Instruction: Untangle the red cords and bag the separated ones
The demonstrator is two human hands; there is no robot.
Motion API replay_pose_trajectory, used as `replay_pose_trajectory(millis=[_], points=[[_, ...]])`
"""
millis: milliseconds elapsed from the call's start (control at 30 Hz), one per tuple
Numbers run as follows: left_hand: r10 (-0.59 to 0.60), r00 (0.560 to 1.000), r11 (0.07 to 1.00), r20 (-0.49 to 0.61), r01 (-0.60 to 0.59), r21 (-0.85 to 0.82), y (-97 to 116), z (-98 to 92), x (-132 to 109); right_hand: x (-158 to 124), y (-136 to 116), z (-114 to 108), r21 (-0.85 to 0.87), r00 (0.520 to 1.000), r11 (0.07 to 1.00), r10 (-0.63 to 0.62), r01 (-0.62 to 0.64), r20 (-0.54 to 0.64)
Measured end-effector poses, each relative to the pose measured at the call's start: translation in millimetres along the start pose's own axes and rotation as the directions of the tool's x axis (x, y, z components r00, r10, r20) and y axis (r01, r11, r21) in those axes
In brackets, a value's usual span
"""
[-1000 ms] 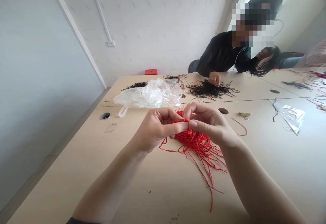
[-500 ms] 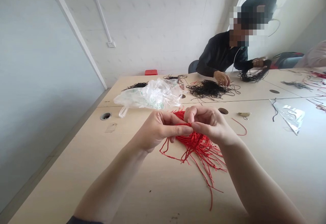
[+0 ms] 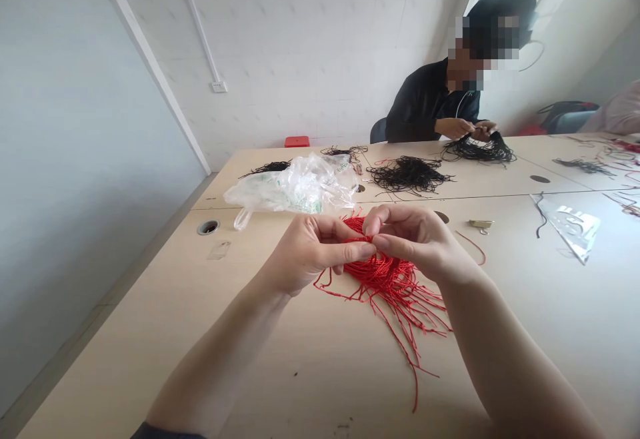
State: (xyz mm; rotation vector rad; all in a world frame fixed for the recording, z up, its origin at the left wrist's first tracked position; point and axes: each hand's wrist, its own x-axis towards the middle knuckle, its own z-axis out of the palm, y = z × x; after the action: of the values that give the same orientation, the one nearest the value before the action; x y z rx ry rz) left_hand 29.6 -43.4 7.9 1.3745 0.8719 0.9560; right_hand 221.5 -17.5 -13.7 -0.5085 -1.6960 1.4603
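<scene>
My left hand (image 3: 313,252) and my right hand (image 3: 415,239) meet above a pile of red cords (image 3: 395,286) on the light wooden table (image 3: 150,332). Both hands are closed in a pinch, fingertips touching each other around a thin red cord (image 3: 363,240) held between them. The pile's loose ends fan out toward me and to the right. One single red cord (image 3: 473,246) lies apart, just right of my right hand.
A crumpled clear plastic bag (image 3: 295,189) lies beyond my hands. Black cord piles (image 3: 407,174) sit further back, where a person in black (image 3: 430,102) handles a black bundle (image 3: 477,149). A metal clip (image 3: 481,225) and a clear sleeve (image 3: 573,226) lie at right.
My hands stayed pinched together on the red cord, shifting only slightly. The person across lifted a hand off the black pile and brought both hands onto a black bundle.
</scene>
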Motion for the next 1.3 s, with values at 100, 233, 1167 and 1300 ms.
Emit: replay_pose_trajectory(millis=[100,233,1167,1300], points=[[0.019,0.999,1.000,-0.030,-0.019,0.022,0,0.1,0,-1,-2,0,-0.005,0.999,1.000,0.025,-0.026,-0.030],[0.040,0.997,0.988,-0.071,-0.029,0.153,0,0.1,-3,-3,-7,-3,-0.066,0.994,0.992,0.102,-0.105,-0.046],[-0.069,0.998,0.972,-0.011,0.064,-0.228,-6,5.3,4,-3,-6,4,-0.359,0.960,0.915,-0.247,0.185,-0.134],[-0.071,0.997,0.956,-0.027,0.060,-0.287,-9,5.7,6,-2,-5,5,-0.422,0.937,0.876,-0.319,0.234,-0.143]])
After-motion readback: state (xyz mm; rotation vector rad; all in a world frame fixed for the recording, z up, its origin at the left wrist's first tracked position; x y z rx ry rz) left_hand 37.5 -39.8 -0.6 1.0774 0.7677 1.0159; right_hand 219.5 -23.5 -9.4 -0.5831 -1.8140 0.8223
